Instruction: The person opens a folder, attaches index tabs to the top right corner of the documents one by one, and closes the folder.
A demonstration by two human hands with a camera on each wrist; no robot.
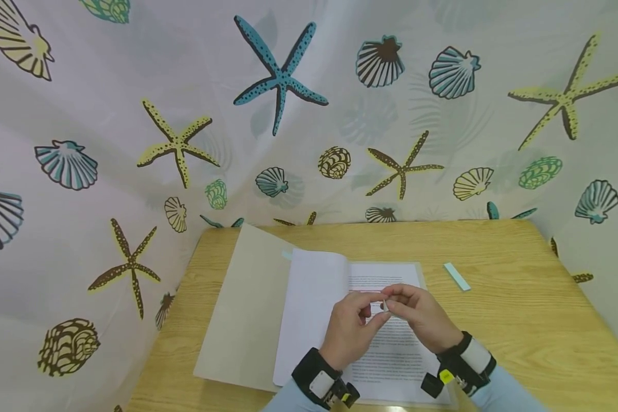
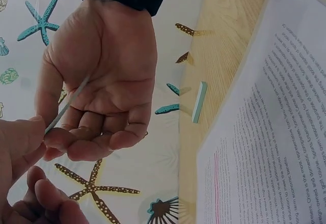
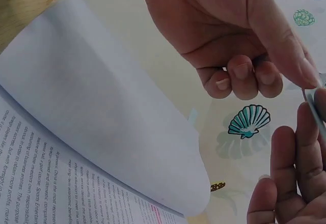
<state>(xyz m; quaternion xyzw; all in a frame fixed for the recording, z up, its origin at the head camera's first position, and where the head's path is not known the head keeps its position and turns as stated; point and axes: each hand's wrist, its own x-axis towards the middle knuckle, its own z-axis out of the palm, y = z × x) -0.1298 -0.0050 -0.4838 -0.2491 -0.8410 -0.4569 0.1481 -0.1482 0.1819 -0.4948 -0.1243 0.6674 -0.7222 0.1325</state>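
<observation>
Above the printed page (image 1: pixel 386 355) of an opened folder, my left hand (image 1: pixel 351 326) and right hand (image 1: pixel 423 317) meet fingertip to fingertip. Between them they pinch a small, pale sticky tab (image 1: pixel 385 305). Seen nearly edge-on in the left wrist view, the tab (image 2: pixel 67 104) slants across the right palm (image 2: pixel 114 56), with the left fingers (image 2: pixel 23 147) at its lower end. In the right wrist view the left thumb presses the tab (image 3: pixel 317 111) against the fingers, the right fingers (image 3: pixel 298 158) beside it.
A pale blue strip (image 1: pixel 456 276) lies on the wooden table (image 1: pixel 520 320), right of the folder. The beige cover (image 1: pixel 247 309) and a curled white sheet (image 1: pixel 311 309) lie turned to the left. Another light blue tab (image 1: pixel 287 254) shows near the cover's edge. Shell-patterned cloth (image 1: pixel 309 189) hangs behind.
</observation>
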